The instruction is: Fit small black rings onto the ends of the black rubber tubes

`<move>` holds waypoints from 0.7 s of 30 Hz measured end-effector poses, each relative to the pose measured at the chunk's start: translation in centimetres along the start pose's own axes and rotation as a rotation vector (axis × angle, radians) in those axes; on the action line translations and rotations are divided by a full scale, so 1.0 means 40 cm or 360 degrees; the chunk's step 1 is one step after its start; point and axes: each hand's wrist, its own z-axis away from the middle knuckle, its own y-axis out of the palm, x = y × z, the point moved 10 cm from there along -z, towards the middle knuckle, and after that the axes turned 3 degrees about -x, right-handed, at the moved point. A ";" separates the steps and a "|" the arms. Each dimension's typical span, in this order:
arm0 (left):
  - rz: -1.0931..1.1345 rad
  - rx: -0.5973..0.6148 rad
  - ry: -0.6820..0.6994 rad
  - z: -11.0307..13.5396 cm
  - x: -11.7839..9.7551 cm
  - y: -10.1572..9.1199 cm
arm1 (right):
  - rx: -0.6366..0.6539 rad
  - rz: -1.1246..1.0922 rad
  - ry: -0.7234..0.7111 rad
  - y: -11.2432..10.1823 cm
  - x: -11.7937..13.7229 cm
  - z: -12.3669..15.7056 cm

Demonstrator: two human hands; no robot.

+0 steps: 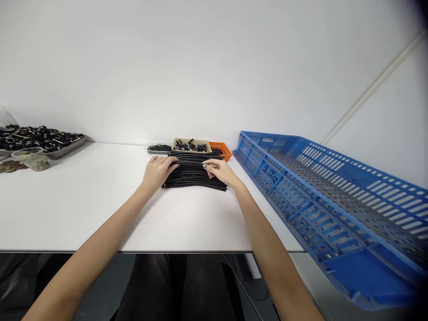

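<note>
Head view: a white table [83,200] spans the scene, and a blue crate [269,174] runs along its right side, jutting past the near edge. Well to the left along the far edge, a tray [67,150] is heaped with black parts [36,133]. Black tubes [194,179] lie midway along the table, closer to the far edge than the near one. Most already rest flat, side by side, running left to right — they look to be mid-handling, but how many are done or left cannot be told.

Both forearms reach in over the near edge, palms down, hands well apart. The left hand [158,170] bends its fingers over the tubes near their left ends; the right hand [220,170] brings thumb and fingertips together over their right part — whether either grips a tube, I cannot tell.

Just behind the tubes, by the far edge, sit an orange basket [228,152], a cream bin [174,146] and a grey dish [150,150]. A clear cup [39,162] stands before the tray.
</note>
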 end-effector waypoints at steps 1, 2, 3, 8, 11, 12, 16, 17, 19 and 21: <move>-0.0007 -0.0023 -0.0022 -0.002 0.009 -0.006 | -0.0058 0.0012 -0.0012 -0.017 -0.001 -0.002; -0.0002 -0.0049 -0.0046 -0.004 0.019 -0.013 | -0.0117 0.0036 -0.0024 -0.034 -0.002 -0.004; 0.0015 -0.0077 -0.0070 -0.006 0.028 -0.019 | -0.0173 0.0067 -0.0036 -0.050 -0.003 -0.004; 0.0290 -0.0178 -0.0185 -0.011 0.064 -0.024 | -0.0466 0.0183 -0.0133 -0.120 -0.012 -0.008; 0.0501 -0.0194 -0.0304 -0.017 0.090 -0.006 | -0.0714 0.0107 -0.0134 -0.162 -0.036 -0.010; 0.0554 -0.0199 -0.0340 -0.020 0.098 0.001 | -0.0786 0.0054 -0.0121 -0.174 -0.047 -0.010; 0.0720 -0.0250 -0.0502 -0.028 0.134 0.028 | -0.1017 -0.0178 -0.0042 -0.204 -0.098 -0.008; 0.0760 -0.0269 -0.0555 -0.028 0.145 0.035 | -0.1045 -0.0220 -0.0023 -0.208 -0.108 -0.008; 0.0855 -0.0306 -0.0654 -0.024 0.166 0.047 | -0.1045 -0.0261 0.0001 -0.208 -0.123 -0.009; 0.0928 -0.0320 -0.0707 -0.020 0.179 0.057 | -0.1009 -0.0248 0.0015 -0.205 -0.129 -0.010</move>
